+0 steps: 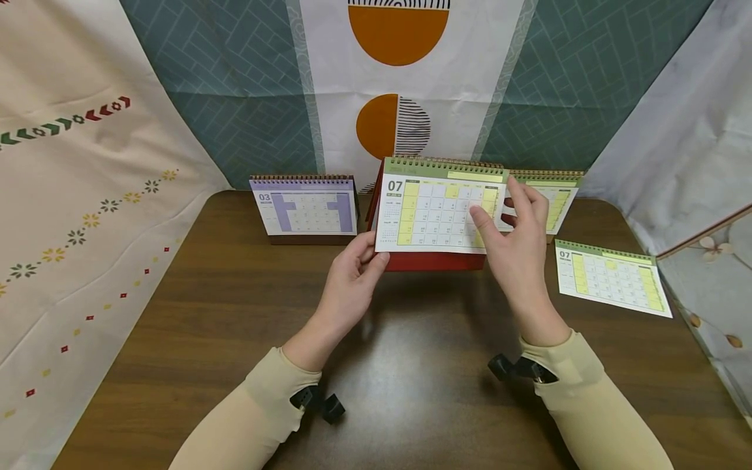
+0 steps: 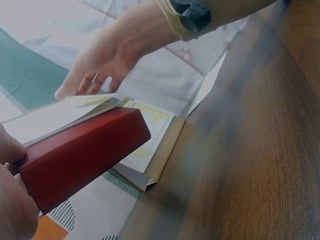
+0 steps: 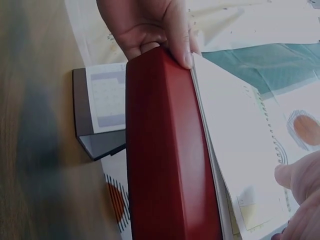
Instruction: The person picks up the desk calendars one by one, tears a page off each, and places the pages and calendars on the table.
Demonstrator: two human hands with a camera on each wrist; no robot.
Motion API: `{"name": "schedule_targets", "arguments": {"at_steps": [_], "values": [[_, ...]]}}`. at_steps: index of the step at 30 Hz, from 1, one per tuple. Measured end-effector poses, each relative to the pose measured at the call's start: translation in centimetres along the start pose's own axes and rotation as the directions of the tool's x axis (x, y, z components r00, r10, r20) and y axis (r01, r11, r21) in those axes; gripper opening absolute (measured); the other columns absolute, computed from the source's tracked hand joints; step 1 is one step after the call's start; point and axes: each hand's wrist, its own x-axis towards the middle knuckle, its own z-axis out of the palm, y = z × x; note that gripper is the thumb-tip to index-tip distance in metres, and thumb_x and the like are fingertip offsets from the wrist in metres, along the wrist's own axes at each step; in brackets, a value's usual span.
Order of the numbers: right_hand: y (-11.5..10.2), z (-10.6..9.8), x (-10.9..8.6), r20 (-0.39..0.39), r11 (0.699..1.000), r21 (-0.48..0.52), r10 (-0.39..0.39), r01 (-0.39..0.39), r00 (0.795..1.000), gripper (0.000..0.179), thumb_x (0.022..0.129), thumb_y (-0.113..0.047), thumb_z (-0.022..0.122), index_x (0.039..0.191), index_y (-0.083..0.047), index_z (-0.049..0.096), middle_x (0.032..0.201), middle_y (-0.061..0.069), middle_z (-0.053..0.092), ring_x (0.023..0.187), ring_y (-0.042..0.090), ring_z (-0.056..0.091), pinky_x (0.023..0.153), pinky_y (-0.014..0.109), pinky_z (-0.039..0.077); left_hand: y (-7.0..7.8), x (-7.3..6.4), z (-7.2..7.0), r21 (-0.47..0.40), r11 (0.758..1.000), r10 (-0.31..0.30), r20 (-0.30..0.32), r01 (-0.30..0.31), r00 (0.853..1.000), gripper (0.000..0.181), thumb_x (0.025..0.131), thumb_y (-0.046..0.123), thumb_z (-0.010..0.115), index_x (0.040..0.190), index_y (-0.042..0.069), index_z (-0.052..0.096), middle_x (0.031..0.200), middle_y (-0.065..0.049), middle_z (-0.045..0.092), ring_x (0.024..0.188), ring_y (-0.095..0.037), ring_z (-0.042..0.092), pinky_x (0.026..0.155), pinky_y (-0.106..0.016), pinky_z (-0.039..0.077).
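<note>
A red-based desk calendar (image 1: pixel 433 262) is tilted up in the middle, its green-and-yellow "07" page (image 1: pixel 435 212) facing me. My left hand (image 1: pixel 352 271) grips its lower left corner, thumb in front. In the right wrist view the red base (image 3: pixel 160 150) stands on edge, and the white page fans away from it. At the calendar's right edge is my right hand (image 1: pixel 523 251), thumb laid on the front of the page and fingertips at its side. How far those fingers reach behind the page is partly hidden.
A purple "03" desk calendar (image 1: pixel 308 205) stands at the back left. Behind my right hand is another green-topped desk calendar (image 1: pixel 558 196). One loose "07" calendar sheet (image 1: pixel 613 277) lies at the table's right side. Patterned cloths hang around the wooden table (image 1: pixel 423 365).
</note>
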Motion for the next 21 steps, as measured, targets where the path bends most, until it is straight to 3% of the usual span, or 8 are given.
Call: {"name": "schedule_targets", "arguments": {"at_steps": [7,11,17,21], "values": [[-0.2,-0.4,0.1,-0.016,1.000,0.019,0.016,-0.016,1.000,0.068,0.105,-0.020,0.076,0.167,-0.016,0.050,0.141,0.014,0.052,0.113,0.014,0.050,0.097,0.030,0.046,-0.1,0.1,-0.1,0.014,1.000,0.007,-0.015,-0.007,1.000,0.032,0.112,0.002,0.061,0.144,0.001,0.064,0.135,-0.012,0.076,0.108,-0.019,0.069,0.093,-0.029,0.055],[-0.4,-0.9,0.4,-0.014,0.998,0.057,0.029,-0.028,0.999,0.063,0.105,-0.015,0.075,0.164,-0.020,0.055,0.127,0.004,0.053,0.106,0.010,0.050,0.090,0.024,0.045,-0.1,0.1,-0.2,0.019,1.000,0.003,-0.019,-0.002,1.000,0.033,0.112,0.002,0.062,0.145,0.001,0.064,0.134,-0.012,0.076,0.107,-0.019,0.069,0.092,-0.029,0.054],[-0.5,-1.4,0.7,0.045,0.997,0.066,0.043,-0.046,0.998,0.063,0.106,-0.013,0.074,0.164,-0.020,0.054,0.122,0.000,0.052,0.103,0.012,0.052,0.087,0.023,0.044,-0.1,0.2,-0.2,0.022,1.000,0.003,-0.027,-0.002,1.000,0.032,0.112,0.002,0.061,0.144,0.002,0.064,0.134,-0.011,0.076,0.110,-0.019,0.070,0.095,-0.031,0.055],[-0.4,-2.1,0.9,0.121,0.991,0.106,0.069,-0.082,0.990,0.065,0.108,-0.017,0.070,0.169,-0.023,0.048,0.115,-0.002,0.058,0.088,0.013,0.055,0.071,0.020,0.046,-0.3,0.3,-0.2,0.005,1.000,0.000,-0.023,0.000,1.000,0.034,0.112,-0.001,0.060,0.145,0.000,0.063,0.137,-0.014,0.075,0.117,-0.019,0.070,0.100,-0.032,0.056]]}}
